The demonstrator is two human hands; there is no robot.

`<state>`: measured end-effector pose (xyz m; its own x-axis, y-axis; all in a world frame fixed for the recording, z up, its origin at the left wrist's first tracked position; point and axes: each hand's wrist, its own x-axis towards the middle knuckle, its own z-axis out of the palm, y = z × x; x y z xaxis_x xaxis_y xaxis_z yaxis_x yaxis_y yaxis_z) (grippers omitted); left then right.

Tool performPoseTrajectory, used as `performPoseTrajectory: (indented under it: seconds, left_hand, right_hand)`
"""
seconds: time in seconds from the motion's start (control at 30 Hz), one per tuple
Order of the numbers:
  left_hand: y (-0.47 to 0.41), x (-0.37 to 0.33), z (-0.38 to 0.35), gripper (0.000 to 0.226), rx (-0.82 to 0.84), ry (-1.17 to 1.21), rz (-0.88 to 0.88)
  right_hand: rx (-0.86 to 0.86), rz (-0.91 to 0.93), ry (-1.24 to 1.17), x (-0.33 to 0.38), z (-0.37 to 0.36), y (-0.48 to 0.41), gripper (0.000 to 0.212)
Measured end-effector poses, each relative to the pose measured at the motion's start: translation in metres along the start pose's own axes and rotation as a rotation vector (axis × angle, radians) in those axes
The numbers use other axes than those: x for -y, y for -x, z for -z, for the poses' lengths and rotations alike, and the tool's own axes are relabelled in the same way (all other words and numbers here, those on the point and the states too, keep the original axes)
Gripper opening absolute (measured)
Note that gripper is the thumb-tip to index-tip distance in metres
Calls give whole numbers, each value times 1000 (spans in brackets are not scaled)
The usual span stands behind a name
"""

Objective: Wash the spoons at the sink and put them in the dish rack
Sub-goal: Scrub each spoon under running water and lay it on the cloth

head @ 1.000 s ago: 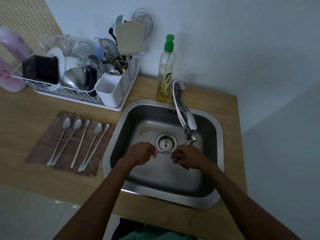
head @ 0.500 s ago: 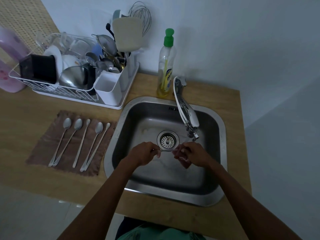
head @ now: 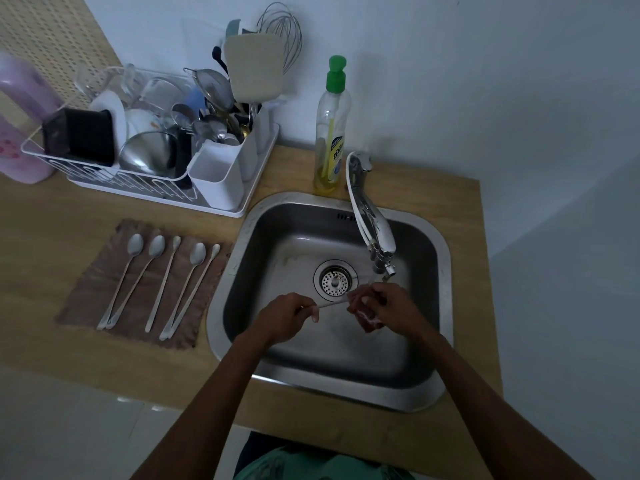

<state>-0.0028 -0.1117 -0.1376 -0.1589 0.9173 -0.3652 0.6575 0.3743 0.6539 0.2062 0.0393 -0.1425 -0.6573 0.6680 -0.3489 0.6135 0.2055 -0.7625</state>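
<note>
Over the steel sink (head: 436, 393), my left hand (head: 285, 318) pinches the handle of a long thin spoon (head: 332, 304). My right hand (head: 388, 308) is closed around the spoon's bowl end, just below the tap's spout (head: 382, 261); something pinkish shows in its palm. The spoon's bowl is hidden by the fingers. Several more long spoons (head: 157, 278) lie side by side on a brown cloth (head: 86, 299) left of the sink. The white dish rack (head: 242, 202) stands behind the cloth, with a white cutlery cup (head: 214, 178) at its near right corner.
A bottle of yellow dish soap (head: 330, 133) with a green cap stands behind the sink by the tap. The rack is crowded with bowls, glasses, a strainer, a whisk and utensils. A pink container (head: 20, 116) sits at the far left. The wooden counter ends right of the sink.
Both hands stay over the drain area holding the spoon; they shifted slightly and the view tilted a little. The spoons on the cloth have not moved.
</note>
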Motion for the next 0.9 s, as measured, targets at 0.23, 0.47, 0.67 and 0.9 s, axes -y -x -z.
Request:
performPoseTrajectory:
  seconds: [0.23, 0.47, 0.67, 0.9]
  left_hand:
    - [1, -9, 7, 31, 102, 57, 39]
    - [5, -26, 4, 31, 82, 154, 44]
    - [8, -24, 9, 31, 60, 158, 68]
    - [8, -21, 9, 31, 95, 271, 80]
  right_hand:
    - [-45, 117, 32, 2, 1, 3, 12]
    - [-264, 98, -18, 10, -4, 11, 10]
    - [-220, 56, -89, 14, -4, 10, 21]
    - [-294, 70, -216, 28, 3, 10, 17]
